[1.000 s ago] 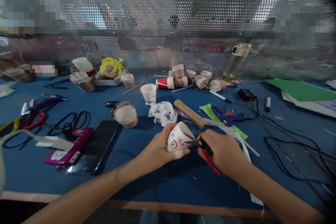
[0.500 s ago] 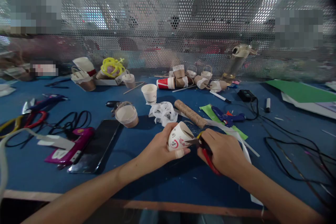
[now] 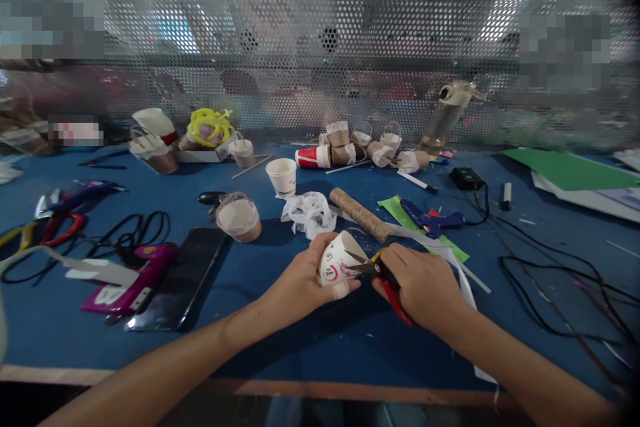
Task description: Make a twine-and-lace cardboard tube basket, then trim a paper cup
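A white paper cup (image 3: pixel 336 261) with printed marks is gripped in my left hand (image 3: pixel 311 272), tilted above the blue table. My right hand (image 3: pixel 419 281) is closed around scissors (image 3: pixel 395 300) with red and yellow handles. Their blades are parted and lie at the cup's right side; whether they have cut into the paper I cannot tell. Just beyond the cup are a bundle of white ribbon (image 3: pixel 310 212) and a roll of brown twine (image 3: pixel 361 215). A second white paper cup (image 3: pixel 282 177) stands farther back.
A twine-wrapped cup (image 3: pixel 239 219), a black phone (image 3: pixel 177 279) and a purple glue gun (image 3: pixel 133 280) lie to the left. On the right are a blue glue gun (image 3: pixel 433 219), black cables (image 3: pixel 540 303) and green sheets (image 3: pixel 560 170). Small wrapped cups (image 3: pixel 345 140) line the back by a perforated metal screen (image 3: pixel 310 27).
The scissor blades look wider apart now, against the cup's side. Everything in view has shifted slightly left with the camera. Both hands keep their hold.
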Tool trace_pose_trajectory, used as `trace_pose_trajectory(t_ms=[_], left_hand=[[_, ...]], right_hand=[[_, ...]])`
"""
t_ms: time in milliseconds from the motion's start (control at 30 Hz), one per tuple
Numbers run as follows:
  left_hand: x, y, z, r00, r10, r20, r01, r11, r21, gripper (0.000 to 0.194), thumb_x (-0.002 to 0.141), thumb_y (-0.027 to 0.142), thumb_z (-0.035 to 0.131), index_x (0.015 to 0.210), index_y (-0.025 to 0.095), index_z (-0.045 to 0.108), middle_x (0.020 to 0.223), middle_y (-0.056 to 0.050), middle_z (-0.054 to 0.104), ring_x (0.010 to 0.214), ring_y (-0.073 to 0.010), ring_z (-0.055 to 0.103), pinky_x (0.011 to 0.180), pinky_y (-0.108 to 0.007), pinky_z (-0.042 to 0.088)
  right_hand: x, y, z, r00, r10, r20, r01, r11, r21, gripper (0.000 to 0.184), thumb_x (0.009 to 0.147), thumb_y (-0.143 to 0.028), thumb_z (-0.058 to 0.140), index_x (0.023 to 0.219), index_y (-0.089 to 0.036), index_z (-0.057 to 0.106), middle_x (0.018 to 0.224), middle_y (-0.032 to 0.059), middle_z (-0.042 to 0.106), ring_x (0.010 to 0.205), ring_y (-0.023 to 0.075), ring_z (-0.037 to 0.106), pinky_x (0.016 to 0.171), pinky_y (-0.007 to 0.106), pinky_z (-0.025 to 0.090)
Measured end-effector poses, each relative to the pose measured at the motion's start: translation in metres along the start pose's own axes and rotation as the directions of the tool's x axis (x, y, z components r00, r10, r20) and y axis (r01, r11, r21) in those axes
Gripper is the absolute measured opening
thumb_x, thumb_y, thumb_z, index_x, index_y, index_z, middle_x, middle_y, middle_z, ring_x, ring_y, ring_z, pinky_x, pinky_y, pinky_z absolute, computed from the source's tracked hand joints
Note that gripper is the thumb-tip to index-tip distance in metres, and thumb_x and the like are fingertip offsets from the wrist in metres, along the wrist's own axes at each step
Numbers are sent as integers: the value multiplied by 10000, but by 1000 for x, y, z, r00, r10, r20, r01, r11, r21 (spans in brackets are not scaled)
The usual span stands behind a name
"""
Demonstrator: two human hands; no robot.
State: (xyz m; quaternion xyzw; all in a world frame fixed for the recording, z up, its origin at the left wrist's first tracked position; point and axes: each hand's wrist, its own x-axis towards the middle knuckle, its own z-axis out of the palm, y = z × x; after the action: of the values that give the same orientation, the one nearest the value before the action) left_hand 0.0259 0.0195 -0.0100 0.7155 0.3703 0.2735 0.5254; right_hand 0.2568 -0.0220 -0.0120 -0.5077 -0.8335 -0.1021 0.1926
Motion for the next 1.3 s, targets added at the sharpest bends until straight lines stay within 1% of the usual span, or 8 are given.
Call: trace_pose_trajectory(t_ms=[200,300,400,600,733,933,1133,1300], left_hand=[[0,-2,1,1000,-7,-5,7,1000,-11,624,796,388,778,1289,214,437,1075,-51,680,889,-202,648,779,-304,520],[0,2,0,999,-50,-20,50,999,-9,634,771,402,800,1272,212,463,1018,-34,674,818,-177,629,720,-278,498],[0,5,-1,992,-123,26,126,981,-145,632,771,459,794,1262,201,492,902,-17,658,715,-145,603,612,-237,461],[2,4,-4,979,-116,167,195,769,-608,605,844,663,631,1137,135,601,920,-102,671,629,-146,627,490,-219,422],[5,4,-5,962,-115,247,258,677,-690,609,905,678,514,1038,104,665,835,-116,685,645,-175,639,537,-256,463],[8,3,-9,957,-76,278,269,585,-766,593,930,671,468,1119,137,646,991,-129,702,710,-216,699,610,-299,522],[3,6,-9,967,-21,253,202,665,-719,552,832,575,699,1124,112,633,886,-120,713,732,-215,696,642,-286,550],[1,4,-6,984,-94,153,172,730,-662,615,715,450,856,1155,115,585,811,-81,697,677,-176,652,591,-259,549]], right_hand=[[-2,-1,0,998,53,-23,-51,996,68,142,850,-268,566,753,-179,619,681,45,638,537,165,565,506,292,258],[0,-1,3,986,162,-28,-151,962,226,156,833,-226,555,680,-203,576,618,15,626,495,153,554,519,273,326],[2,2,5,974,225,-11,-211,929,305,212,862,-204,516,651,-221,530,598,-4,623,507,154,581,541,258,399],[6,5,2,953,301,31,-290,879,379,177,903,-256,508,733,-223,544,652,5,637,555,177,618,556,269,436],[5,2,2,950,300,83,-307,863,401,158,897,-255,517,745,-227,553,687,10,658,586,190,637,589,284,453],[3,2,5,947,297,119,-319,850,419,182,919,-285,510,746,-236,542,683,19,664,607,208,654,593,293,461],[1,4,8,942,309,128,-334,847,414,169,918,-307,526,769,-233,553,714,21,677,628,219,673,603,303,471],[0,4,10,943,307,130,-333,853,401,157,917,-318,517,817,-224,593,769,41,703,688,239,697,639,318,479]])
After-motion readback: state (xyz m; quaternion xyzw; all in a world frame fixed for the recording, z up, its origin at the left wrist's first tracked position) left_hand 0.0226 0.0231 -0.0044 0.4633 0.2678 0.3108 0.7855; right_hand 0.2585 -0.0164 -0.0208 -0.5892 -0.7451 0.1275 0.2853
